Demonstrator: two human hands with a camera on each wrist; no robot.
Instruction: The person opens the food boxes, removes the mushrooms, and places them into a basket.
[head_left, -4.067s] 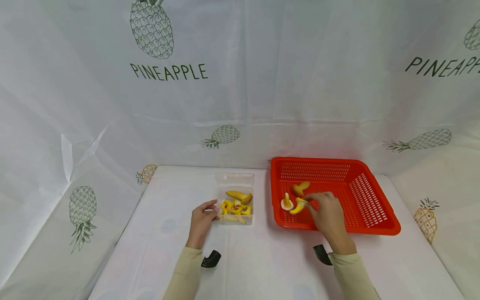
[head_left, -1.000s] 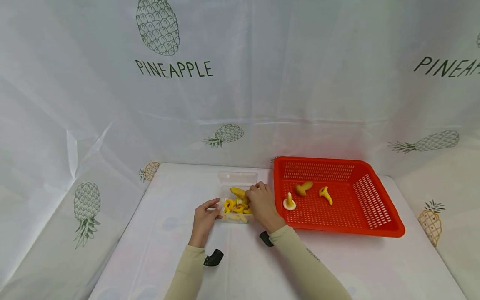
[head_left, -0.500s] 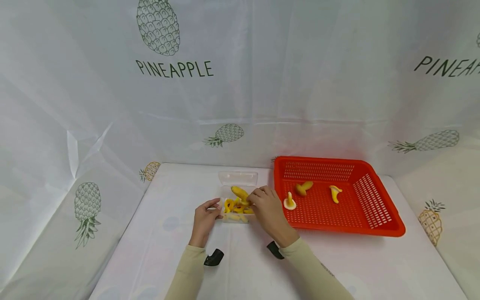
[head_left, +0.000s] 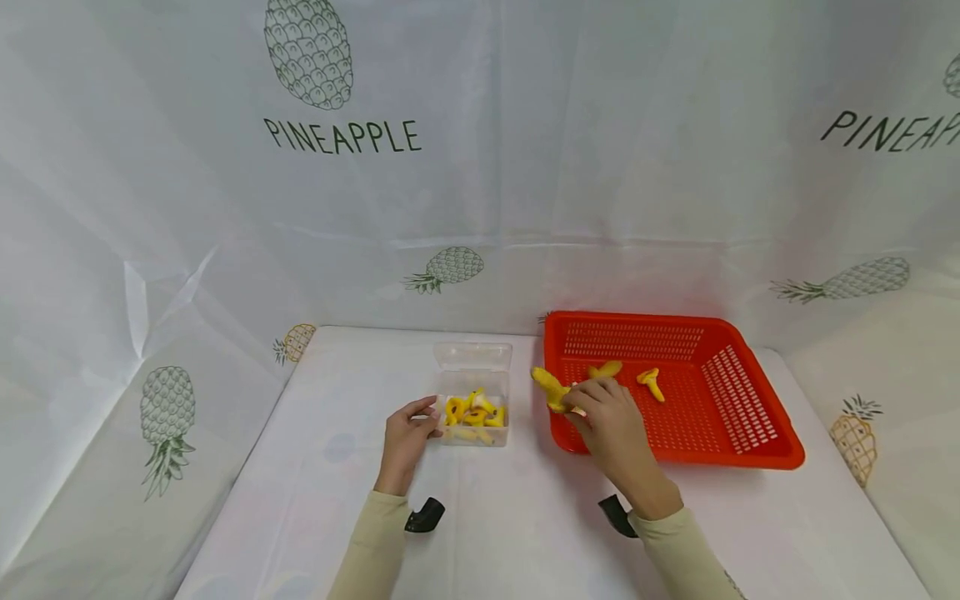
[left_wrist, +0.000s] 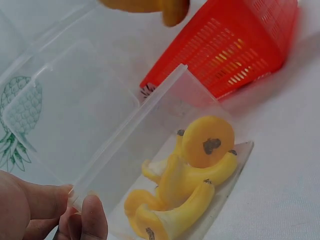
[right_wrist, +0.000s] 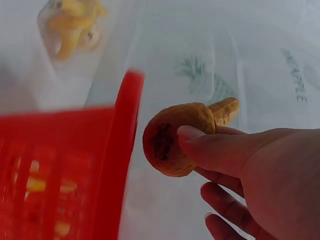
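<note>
The right hand point(head_left: 617, 429), pinching a mustard-yellow, round-capped mushroom point(head_left: 551, 387), had brought it from the clear plastic box point(head_left: 468, 382), left hand point(head_left: 407, 440) pinching its edge, beside the red perforated basket point(head_left: 637, 317); smaller yellow pieces point(head_left: 476, 410) remained boxed.

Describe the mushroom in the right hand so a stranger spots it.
Find the red basket on the table. At its left side in the head view, the right hand holds the round-capped mushroom. Unlike the pieces lying in the basket or clear box, it is held aloft.
</note>
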